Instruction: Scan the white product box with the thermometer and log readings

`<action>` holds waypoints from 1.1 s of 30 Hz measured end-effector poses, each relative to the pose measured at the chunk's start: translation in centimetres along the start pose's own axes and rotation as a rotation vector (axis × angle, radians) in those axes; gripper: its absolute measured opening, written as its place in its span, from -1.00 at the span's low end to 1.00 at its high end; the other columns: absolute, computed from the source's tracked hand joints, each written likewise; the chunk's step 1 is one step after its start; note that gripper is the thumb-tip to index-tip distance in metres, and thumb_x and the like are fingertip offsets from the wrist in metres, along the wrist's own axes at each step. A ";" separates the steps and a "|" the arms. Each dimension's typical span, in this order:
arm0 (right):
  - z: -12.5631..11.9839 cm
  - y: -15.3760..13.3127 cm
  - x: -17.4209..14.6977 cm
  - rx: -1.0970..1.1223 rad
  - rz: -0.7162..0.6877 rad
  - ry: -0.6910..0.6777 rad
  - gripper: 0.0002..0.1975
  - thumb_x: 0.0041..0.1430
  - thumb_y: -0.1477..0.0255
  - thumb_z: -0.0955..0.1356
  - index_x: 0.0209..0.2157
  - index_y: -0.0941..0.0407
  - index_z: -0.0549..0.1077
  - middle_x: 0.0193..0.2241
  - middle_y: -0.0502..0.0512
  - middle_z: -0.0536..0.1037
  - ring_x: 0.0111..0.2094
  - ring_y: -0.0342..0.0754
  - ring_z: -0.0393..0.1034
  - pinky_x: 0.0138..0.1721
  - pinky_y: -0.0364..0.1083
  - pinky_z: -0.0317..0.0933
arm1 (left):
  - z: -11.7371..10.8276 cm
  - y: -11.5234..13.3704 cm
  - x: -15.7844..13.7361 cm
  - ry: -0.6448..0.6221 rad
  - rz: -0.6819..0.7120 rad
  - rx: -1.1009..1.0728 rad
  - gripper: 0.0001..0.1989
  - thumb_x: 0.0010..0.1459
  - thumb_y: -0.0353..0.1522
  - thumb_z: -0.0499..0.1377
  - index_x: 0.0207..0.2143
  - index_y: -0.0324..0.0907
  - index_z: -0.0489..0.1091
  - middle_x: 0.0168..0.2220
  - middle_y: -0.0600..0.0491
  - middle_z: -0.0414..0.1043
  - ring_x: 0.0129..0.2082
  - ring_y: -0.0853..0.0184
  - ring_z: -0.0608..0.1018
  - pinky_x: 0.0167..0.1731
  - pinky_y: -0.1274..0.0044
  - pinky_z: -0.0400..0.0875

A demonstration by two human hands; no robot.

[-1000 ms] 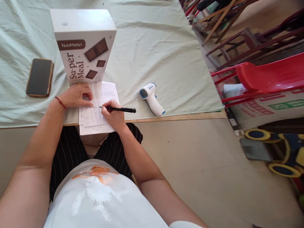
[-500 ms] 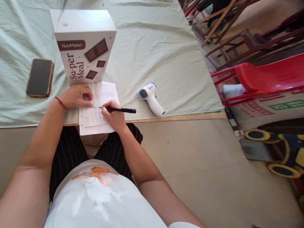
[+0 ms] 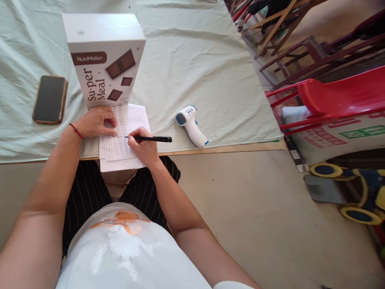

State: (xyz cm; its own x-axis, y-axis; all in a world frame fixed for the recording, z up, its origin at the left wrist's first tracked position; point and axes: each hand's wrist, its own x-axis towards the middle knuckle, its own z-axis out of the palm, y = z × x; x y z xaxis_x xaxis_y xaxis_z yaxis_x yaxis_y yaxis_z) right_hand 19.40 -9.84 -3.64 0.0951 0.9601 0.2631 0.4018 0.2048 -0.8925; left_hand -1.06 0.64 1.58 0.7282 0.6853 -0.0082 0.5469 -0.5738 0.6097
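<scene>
My right hand (image 3: 143, 145) is closed round a black pen (image 3: 156, 139), its tip at the paper. Beneath both hands lie sheets of paper (image 3: 136, 116), the upper one covered in small handwriting. They reach slightly past the table's front edge. My left hand (image 3: 98, 122) rests on the left part of the sheets, thumb and fingers apart, holding nothing; a red cord circles its wrist. Just behind the papers a white NutriMotion box (image 3: 105, 72) stands upright. To the right of my pen hand a white and blue infrared thermometer (image 3: 192, 125) lies on its side.
A phone (image 3: 50, 99) lies face up at the left on the pale green tablecloth (image 3: 186, 60). Beyond the table's right edge are a red plastic chair (image 3: 345, 94), a printed sack (image 3: 337, 136) and a blue and yellow wheeled object (image 3: 357, 192).
The view has shifted very slightly. Both hands, the pen and the papers keep nearly the same places.
</scene>
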 end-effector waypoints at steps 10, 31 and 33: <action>-0.2 0.0 0.0 0.018 -0.011 0.000 -0.94 0.11 0.40 0.32 -0.45 0.03 0.38 -0.54 -0.09 0.45 -0.49 -0.14 0.33 -0.33 -0.08 0.32 | 0.0 0.0 -0.1 -0.015 0.000 0.026 -0.71 0.07 -0.13 0.33 -0.34 -0.18 0.52 -0.24 0.04 0.49 -0.21 0.26 0.48 -0.13 0.40 0.35; 0.2 0.2 0.0 0.012 -0.001 0.066 -0.93 0.08 0.37 0.31 -0.46 0.02 0.38 -0.56 -0.09 0.46 -0.50 -0.14 0.33 -0.33 -0.08 0.32 | 0.1 -0.2 0.0 0.010 -0.003 0.052 -0.76 0.05 -0.20 0.39 -0.37 -0.18 0.53 -0.27 0.06 0.50 -0.23 0.27 0.51 -0.15 0.44 0.35; 0.3 0.2 0.0 0.012 -0.004 0.065 -0.93 0.08 0.38 0.31 -0.46 0.02 0.37 -0.56 -0.10 0.45 -0.50 -0.14 0.32 -0.33 -0.08 0.31 | 0.1 -0.1 0.0 0.010 -0.005 0.050 -0.77 0.04 -0.21 0.40 -0.37 -0.18 0.53 -0.27 0.06 0.49 -0.23 0.27 0.50 -0.15 0.44 0.35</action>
State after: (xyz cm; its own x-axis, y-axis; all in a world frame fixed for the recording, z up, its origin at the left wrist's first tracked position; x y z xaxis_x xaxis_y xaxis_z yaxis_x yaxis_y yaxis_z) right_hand 19.25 -9.76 -3.92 0.1529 0.9448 0.2897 0.3915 0.2113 -0.8956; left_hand -1.09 0.62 1.48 0.7214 0.6925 -0.0034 0.5707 -0.5918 0.5693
